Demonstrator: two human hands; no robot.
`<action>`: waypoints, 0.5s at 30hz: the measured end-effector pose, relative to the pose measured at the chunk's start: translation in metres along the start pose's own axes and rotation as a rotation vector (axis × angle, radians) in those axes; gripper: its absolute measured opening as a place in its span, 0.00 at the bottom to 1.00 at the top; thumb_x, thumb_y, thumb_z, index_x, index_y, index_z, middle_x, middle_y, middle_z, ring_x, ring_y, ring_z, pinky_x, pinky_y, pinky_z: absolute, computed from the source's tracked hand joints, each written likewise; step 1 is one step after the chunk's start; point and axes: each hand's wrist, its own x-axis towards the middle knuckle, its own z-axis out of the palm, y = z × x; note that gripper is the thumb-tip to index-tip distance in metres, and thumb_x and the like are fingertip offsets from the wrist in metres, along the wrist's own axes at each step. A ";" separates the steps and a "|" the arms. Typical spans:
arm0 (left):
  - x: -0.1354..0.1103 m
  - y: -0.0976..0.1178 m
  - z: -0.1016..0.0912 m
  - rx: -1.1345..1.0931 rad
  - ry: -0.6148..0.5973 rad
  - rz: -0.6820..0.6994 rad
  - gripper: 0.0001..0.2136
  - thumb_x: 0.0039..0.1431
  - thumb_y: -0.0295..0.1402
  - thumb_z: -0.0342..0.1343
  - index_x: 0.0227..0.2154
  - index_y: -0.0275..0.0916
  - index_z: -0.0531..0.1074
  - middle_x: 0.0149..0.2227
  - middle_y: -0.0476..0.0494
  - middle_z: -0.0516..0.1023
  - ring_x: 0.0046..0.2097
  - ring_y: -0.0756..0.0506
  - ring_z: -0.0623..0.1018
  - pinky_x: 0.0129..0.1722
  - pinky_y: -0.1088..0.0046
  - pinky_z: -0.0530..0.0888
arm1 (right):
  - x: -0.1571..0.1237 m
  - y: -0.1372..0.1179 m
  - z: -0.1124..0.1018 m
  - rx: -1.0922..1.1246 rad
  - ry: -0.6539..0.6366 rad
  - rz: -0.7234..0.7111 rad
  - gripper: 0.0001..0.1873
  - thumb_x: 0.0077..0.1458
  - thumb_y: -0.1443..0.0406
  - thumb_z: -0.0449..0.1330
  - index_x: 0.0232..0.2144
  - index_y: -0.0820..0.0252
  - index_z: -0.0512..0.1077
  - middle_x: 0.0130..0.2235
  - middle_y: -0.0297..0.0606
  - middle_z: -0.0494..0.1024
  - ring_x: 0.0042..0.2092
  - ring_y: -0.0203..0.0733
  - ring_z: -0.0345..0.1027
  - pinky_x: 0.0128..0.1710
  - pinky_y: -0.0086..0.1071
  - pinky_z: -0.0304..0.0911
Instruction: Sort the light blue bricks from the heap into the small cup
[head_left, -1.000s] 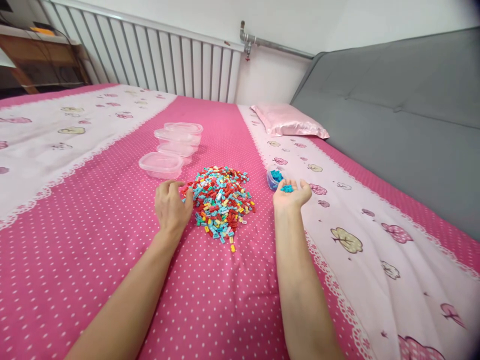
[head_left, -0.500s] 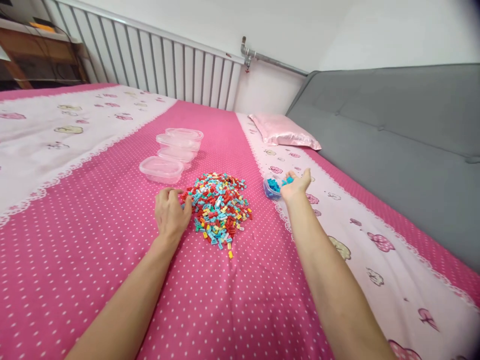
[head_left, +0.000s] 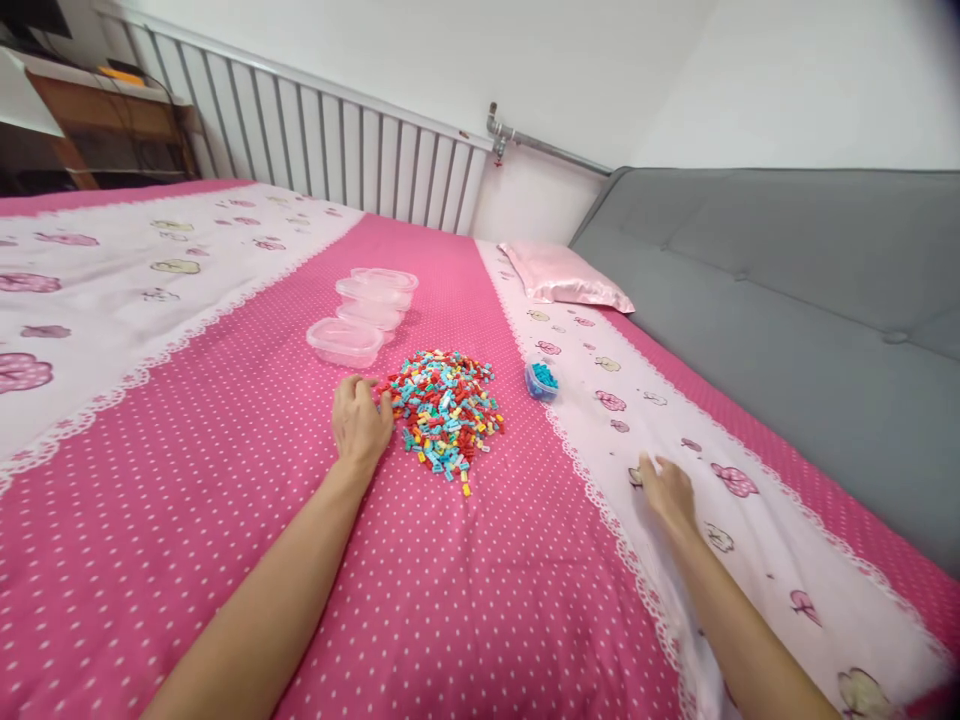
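Note:
A heap of small red, blue, yellow and white bricks (head_left: 444,408) lies on the pink dotted bedspread (head_left: 225,480). My left hand (head_left: 360,420) rests at the heap's left edge, fingers curled onto the nearest bricks. A small clear tub (head_left: 541,380) holding blue bricks stands to the right of the heap. My right hand (head_left: 666,490) lies on the pale flowered strip, well in front of the tub, fingers down on the cloth with nothing visible in it.
Several clear plastic tubs (head_left: 364,315) are lined up behind the heap. A pink pillow (head_left: 564,276) lies at the back right, beside a grey padded headboard (head_left: 787,300). A white radiator (head_left: 330,155) runs along the far wall.
My right hand carried blue bricks to the small tub, and has now drawn back toward me onto the flowered strip, with none showing in it. My left hand stayed at the heap's edge.

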 end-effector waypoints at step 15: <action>-0.045 -0.125 -0.140 0.439 -0.495 0.236 0.34 0.59 0.49 0.40 0.59 0.25 0.56 0.61 0.26 0.58 0.63 0.33 0.56 0.60 0.53 0.54 | -0.081 0.044 -0.039 -0.601 -0.080 -0.130 0.31 0.60 0.53 0.38 0.57 0.65 0.61 0.57 0.49 0.65 0.58 0.54 0.56 0.56 0.45 0.48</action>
